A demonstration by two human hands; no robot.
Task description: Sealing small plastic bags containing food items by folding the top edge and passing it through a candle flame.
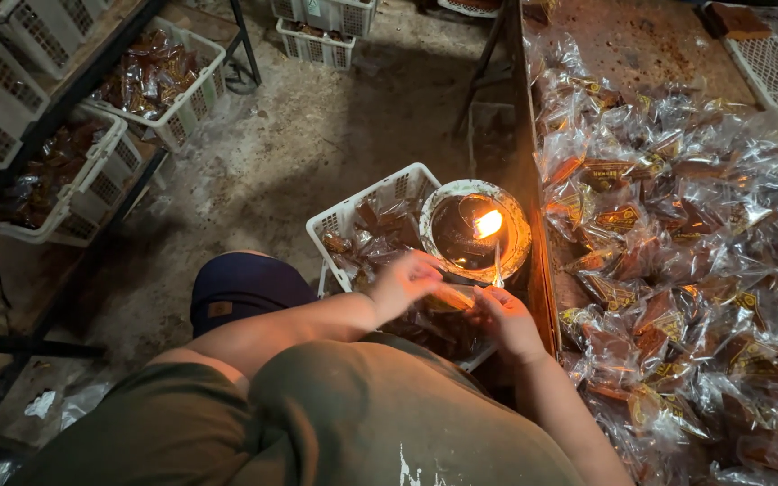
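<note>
My left hand [404, 281] and my right hand [506, 317] hold one small clear packet [450, 295] between them, each pinching an end. The packet's edge sits just below a burning flame [488, 223] inside a round bowl lamp [522, 236]. Behind the hands stands a white plastic crate [366, 200] with wrapped brown pieces in it. My knee in dark cloth [243, 286] is at the left of the hands.
A table [650, 40] on the right carries a heap of clear wrapped brown sweets [686, 234]. White crates [168, 76] with more packets rest on a rack at the left. More crates [321, 36] stand on the concrete floor [317, 135] further off.
</note>
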